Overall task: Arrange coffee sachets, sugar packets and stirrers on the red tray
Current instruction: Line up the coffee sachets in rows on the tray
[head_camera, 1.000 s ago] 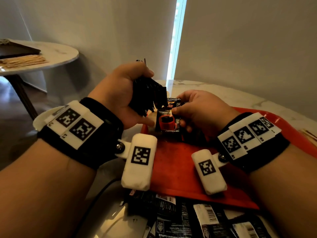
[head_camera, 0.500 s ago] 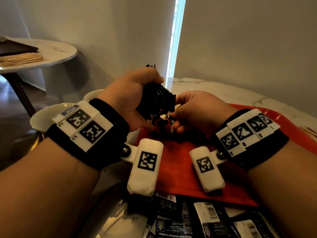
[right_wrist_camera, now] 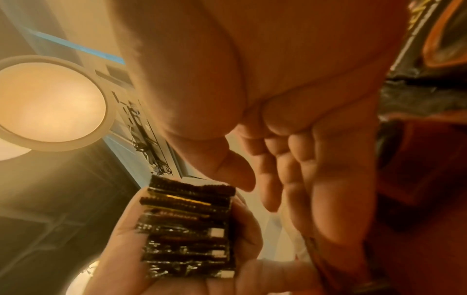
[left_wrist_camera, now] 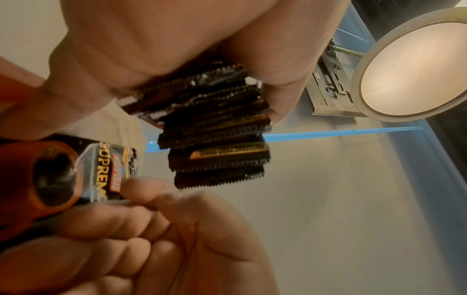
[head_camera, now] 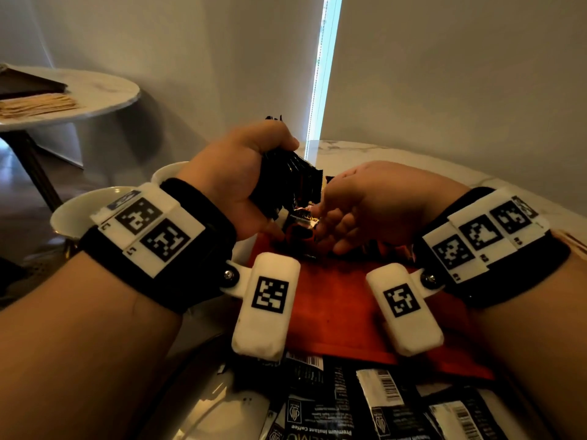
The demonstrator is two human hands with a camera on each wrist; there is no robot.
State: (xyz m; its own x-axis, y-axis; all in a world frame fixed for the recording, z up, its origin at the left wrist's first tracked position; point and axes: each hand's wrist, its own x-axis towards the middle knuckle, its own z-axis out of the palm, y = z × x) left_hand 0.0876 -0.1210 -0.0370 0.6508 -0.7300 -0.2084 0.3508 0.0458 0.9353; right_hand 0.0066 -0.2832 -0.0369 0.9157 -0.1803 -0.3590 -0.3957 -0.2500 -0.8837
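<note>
Evidently the left hand has risen, fingers clenched round the stack of coffee sachets. Beneath it, the right hand pinches one sachet it has drawn from the stack, low over the red tray; placement appears imminent.

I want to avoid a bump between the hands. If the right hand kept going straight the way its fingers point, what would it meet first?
Most likely the stack of coffee sachets gripped in the left hand. The right hand points left toward it, already close; exact depth is unclear.
</note>
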